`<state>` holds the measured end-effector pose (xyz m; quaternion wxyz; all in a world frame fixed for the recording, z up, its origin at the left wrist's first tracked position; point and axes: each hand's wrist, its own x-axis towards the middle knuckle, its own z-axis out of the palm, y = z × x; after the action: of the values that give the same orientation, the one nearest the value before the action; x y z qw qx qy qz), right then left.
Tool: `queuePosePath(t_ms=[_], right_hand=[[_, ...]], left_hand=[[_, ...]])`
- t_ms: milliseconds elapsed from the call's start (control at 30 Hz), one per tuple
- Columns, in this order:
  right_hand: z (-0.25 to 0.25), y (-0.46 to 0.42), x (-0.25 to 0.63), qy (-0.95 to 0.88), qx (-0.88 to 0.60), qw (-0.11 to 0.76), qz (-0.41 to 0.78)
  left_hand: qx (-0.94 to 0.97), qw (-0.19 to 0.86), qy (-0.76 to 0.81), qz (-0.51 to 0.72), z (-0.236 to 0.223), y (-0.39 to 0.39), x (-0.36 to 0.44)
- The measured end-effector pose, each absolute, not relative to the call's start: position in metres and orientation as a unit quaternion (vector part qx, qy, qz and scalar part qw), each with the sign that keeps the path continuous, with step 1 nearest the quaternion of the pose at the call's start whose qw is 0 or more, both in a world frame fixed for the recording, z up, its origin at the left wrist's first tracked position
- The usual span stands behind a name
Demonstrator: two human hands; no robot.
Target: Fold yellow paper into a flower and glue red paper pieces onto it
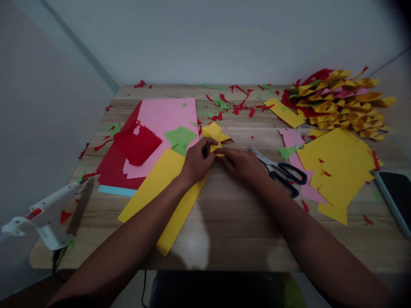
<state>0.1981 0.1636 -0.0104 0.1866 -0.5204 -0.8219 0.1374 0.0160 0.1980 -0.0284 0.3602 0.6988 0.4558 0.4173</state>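
Observation:
Both hands meet at the middle of the table around a folded piece of yellow paper (212, 129). My left hand (199, 159) pinches it with thumb and curled fingers. My right hand (239, 162) closes in from the other side, its fingers pressed at the paper's lower edge. Under my left forearm lies a long yellow paper strip (153, 184), and a green paper piece (181, 137) is just left of that hand. Scissors (278, 167) with dark handles rest beside my right hand, blades slightly apart.
Pink sheets (170, 113) and red paper (118, 169) are stacked at left. A white glue gun (53, 216) stands at the left edge. Yellow sheets (340, 164), a phone (396, 196) and a heap of yellow cones (343, 100) occupy the right. Paper scraps (236, 109) litter the back.

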Motion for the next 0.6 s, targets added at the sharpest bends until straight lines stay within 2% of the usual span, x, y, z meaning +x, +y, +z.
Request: queuePosePath(t_ms=[233, 400, 600], right_hand=[[-0.0113, 0.1627, 0.1971, -0.816, -0.540, 0.160, 0.127], [-0.0122, 0.1621, 0.1957, -0.806, -0.565, 0.147, 0.101], [-0.0098, 0.1609, 0.1938, -0.802, -0.564, 0.164, 0.113]], left_hand=[[0.782, 0.297, 0.460, 0.296, -0.0196, 0.1975, 0.0096], [0.815, 0.256, 0.442, 0.273, -0.0230, 0.1968, 0.0108], [0.812, 0.275, 0.437, 0.272, -0.0263, 0.2004, 0.0081]])
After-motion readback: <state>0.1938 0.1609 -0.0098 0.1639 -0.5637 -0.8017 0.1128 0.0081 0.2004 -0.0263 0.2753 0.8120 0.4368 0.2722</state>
